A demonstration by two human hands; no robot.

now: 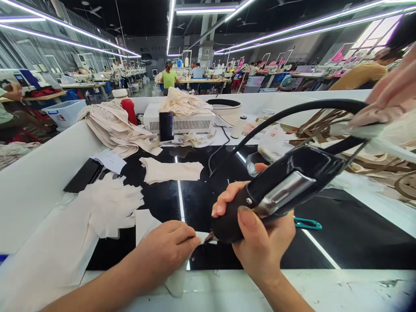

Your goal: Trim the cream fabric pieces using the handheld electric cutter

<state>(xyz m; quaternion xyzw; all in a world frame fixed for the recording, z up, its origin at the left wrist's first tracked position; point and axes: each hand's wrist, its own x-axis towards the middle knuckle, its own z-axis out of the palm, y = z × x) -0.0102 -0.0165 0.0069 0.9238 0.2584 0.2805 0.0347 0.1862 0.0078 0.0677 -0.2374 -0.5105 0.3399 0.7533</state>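
Note:
My right hand is wrapped round a black corded electric cutter with a silver panel on its side. The tool tilts down to the left, and its narrow metal tip meets a small white fabric piece. Thumb and fingers of my left hand pinch that piece just left of the tip; part of it is hidden by the hand. Beside my left forearm lies a heap of white fabric pieces. Teal thread snips, partly hidden, rest behind my right hand.
A cream fabric piece lies on the glossy black tabletop. Behind it stand a phone, a white vented box and a round tub. The black cord arches to a pale blurred shape at right.

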